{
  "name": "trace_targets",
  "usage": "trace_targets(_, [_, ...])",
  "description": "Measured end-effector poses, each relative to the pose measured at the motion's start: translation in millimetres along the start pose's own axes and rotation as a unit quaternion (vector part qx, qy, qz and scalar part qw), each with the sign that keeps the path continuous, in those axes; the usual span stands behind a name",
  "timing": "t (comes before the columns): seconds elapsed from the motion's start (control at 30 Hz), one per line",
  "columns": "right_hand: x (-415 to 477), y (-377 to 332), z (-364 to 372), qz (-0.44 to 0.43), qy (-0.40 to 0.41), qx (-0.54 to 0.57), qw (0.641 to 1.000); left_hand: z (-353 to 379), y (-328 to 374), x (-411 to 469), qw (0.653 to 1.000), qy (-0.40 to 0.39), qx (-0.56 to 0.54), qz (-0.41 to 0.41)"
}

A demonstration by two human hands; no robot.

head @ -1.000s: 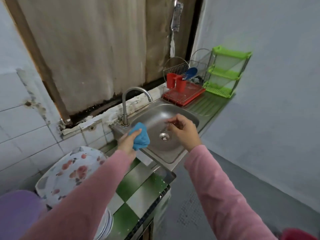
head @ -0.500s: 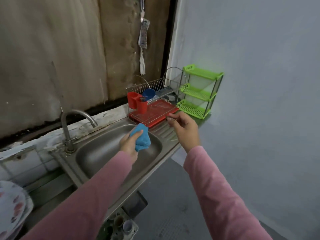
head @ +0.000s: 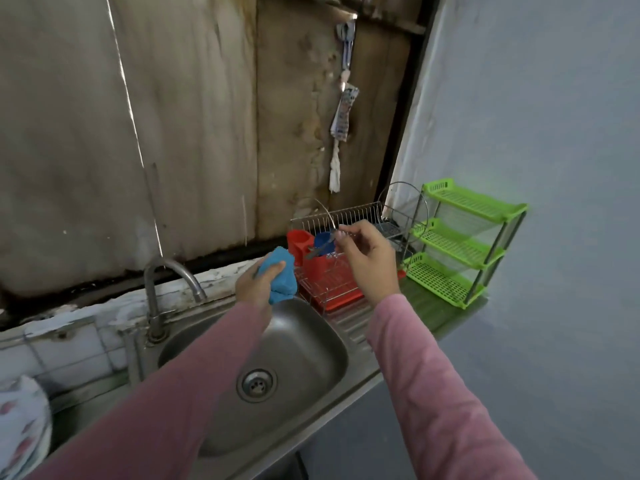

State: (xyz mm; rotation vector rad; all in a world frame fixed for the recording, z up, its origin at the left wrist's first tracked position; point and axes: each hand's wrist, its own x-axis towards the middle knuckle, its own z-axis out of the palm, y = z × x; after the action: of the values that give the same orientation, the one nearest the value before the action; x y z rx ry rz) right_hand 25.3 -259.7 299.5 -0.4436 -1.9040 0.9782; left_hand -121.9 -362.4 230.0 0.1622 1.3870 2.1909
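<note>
My left hand (head: 256,282) grips a bunched blue cloth (head: 282,278) above the back rim of the steel sink (head: 311,344). My right hand (head: 367,261) is raised in front of the wire dish rack (head: 349,216) and pinches a thin metal utensil (head: 320,247) at one end. The utensil slants down to the left, its other end over the red cutlery holder (head: 299,242), beside a blue cup (head: 323,239). What kind of utensil it is I cannot tell. The rack stands on a red drip tray (head: 341,296).
A curved tap (head: 166,271) rises at the sink's back left, and the drain (head: 256,384) sits mid-basin. A green three-tier plastic shelf (head: 460,244) stands right of the rack against the wall. Floral plates (head: 20,420) are stacked at the far left. A cord hangs on the wooden board behind.
My view has swung right, from the sink toward the dish rack. My right hand has risen from over the basin to the rack with the utensil. The left hand still holds the cloth.
</note>
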Motion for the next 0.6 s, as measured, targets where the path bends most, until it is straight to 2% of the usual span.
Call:
trace_targets(0.33, [112.7, 34.6, 40.4, 0.012, -0.038, -0.01, 0.999, 30.4, 26.0, 82.6, 0.999, 0.011, -0.017, 0.037])
trace_targets(0.6, [156.9, 74.5, 69.6, 0.073, -0.14, -0.08, 0.984, 46.6, 10.0, 121.0, 0.997, 0.048, 0.003, 0.053])
